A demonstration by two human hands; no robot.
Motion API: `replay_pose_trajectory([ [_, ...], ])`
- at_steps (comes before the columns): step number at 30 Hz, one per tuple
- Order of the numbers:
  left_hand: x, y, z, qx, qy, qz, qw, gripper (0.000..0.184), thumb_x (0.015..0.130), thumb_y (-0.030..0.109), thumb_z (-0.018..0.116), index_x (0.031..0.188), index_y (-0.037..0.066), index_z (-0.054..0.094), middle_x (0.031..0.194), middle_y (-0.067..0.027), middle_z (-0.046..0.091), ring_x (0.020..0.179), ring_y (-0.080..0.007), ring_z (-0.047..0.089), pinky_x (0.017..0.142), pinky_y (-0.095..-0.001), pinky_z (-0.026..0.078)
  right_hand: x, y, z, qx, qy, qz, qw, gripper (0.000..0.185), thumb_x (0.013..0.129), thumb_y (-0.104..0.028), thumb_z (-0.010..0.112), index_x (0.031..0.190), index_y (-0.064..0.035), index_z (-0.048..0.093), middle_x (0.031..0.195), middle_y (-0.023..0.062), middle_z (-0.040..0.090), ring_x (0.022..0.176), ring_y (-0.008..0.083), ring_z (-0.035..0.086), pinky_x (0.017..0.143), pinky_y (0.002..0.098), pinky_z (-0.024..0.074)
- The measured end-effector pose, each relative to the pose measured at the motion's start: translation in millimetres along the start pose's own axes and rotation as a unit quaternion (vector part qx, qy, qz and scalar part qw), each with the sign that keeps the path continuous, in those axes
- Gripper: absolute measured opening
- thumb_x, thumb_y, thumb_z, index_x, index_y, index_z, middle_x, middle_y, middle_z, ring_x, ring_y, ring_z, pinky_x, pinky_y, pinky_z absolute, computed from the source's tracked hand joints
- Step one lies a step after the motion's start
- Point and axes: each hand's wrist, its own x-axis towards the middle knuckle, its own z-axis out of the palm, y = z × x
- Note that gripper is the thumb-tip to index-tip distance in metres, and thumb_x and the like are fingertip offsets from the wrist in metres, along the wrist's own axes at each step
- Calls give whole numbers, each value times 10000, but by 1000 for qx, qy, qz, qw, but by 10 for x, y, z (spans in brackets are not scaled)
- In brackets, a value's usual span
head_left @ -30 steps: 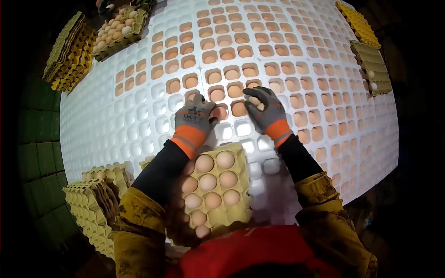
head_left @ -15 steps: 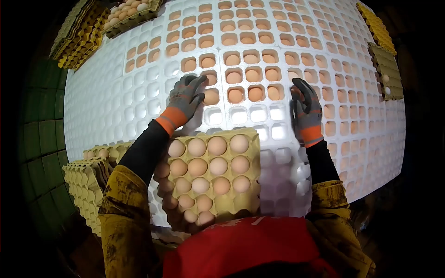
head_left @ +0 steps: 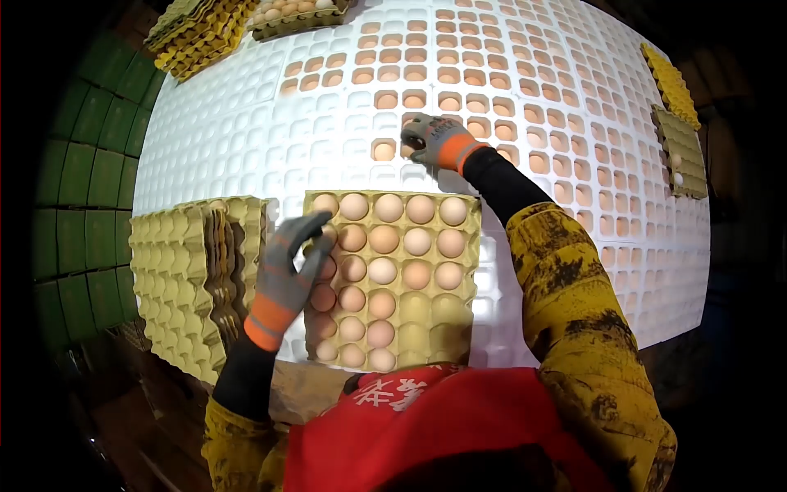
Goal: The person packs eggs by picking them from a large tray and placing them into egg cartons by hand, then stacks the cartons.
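Note:
My left hand (head_left: 288, 266), in a grey glove with an orange cuff, is at the left edge of a pulp egg tray (head_left: 438, 338). Its thumb and forefinger are apart, beside a brown egg (head_left: 329, 235) in the outer column. Rows of eggs fill much of this tray; several cups at its lower right hold none. Beyond it, my right hand (head_left: 434, 139) reaches down over the white foam egg tray (head_left: 344, 172), fingers curled at its cells. An egg (head_left: 383, 150) sits in a cell just left of those fingers. What the right fingers hold, if anything, is hidden.
Stacked pulp trays (head_left: 176, 283) stand close to my left arm. More stacks (head_left: 201, 37) and an egg-filled tray (head_left: 295, 23) are at the far left. Another pulp tray (head_left: 684, 156) lies at the right edge. Green boxes (head_left: 82, 172) line the left side.
My left hand has drawn back from the foam cells to the pulp tray. My right hand has moved left across the foam. The view has shifted.

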Motion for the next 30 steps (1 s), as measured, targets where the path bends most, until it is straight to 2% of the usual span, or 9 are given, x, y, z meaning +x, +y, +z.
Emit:
replay_pose_trajectory([
  [6,-326,-11,308,203,-26,207,957,506,773,173,784,1256,110,648,1204,-119,638,1072,-325,606,911,-420,478,-768,-44,-255,393,195,56,897,258,918,-205,678,1152,-98,687,1045,89,696,914,211,683,824,347,554],
  [10,-189,-94,624,324,-111,202,917,307,828,183,674,1126,114,653,1046,-89,605,956,-298,593,839,-417,463,-1945,-755,-597,423,135,95,891,265,932,-231,702,1163,-102,703,1016,75,702,882,186,685,788,331,562],
  [13,-129,-89,688,370,-129,198,898,297,796,175,710,1083,116,663,1015,-92,610,937,-293,601,823,-416,472,-2333,-1281,-508,119,72,42,989,339,859,-253,755,1165,-125,684,1072,70,676,976,235,644,866,408,538],
  [16,-144,-169,575,198,-78,252,944,336,755,167,761,1070,98,667,966,-106,621,879,-304,615,774,-433,493,-2396,-1364,-187,57,119,49,990,425,798,-218,768,1195,-129,646,1104,66,646,1041,275,598,922,435,504],
  [18,-249,-144,503,-43,-47,80,995,323,849,123,694,1164,64,658,1003,-82,658,902,-231,661,793,-354,545,-2432,-1372,-150,153,166,79,971,426,823,-212,750,1225,-131,635,1095,70,645,1037,264,609,907,413,516],
  [22,-233,-86,373,-606,-33,-115,786,295,927,136,560,1193,21,616,1013,-76,656,877,-181,653,802,-313,550,-2665,-1355,-230,768,220,182,573,432,928,-152,534,1339,-21,510,1196,113,591,1048,204,630,936,349,551],
  [23,-239,-88,450,-495,-29,-57,867,286,929,147,564,1184,28,618,996,-76,655,847,-173,649,769,-300,547,-2681,-1271,-168,787,214,147,559,449,945,-141,439,1377,-20,459,1237,136,569,1034,223,644,985,359,540],
  [27,-205,242,816,23,-83,165,982,279,898,152,655,1165,78,620,922,-57,627,773,-168,632,691,-294,538,-2311,-1339,-303,292,216,157,918,442,841,-213,752,1252,-104,631,1157,102,615,1035,276,631,865,392,530],
  [30,-172,204,1167,353,-121,258,891,373,841,142,693,1203,111,611,1044,-79,625,855,-230,644,704,-338,539,-2060,-1394,-152,-19,143,218,965,496,760,-221,810,1213,-114,639,1097,123,622,1004,304,625,901,401,521],
])
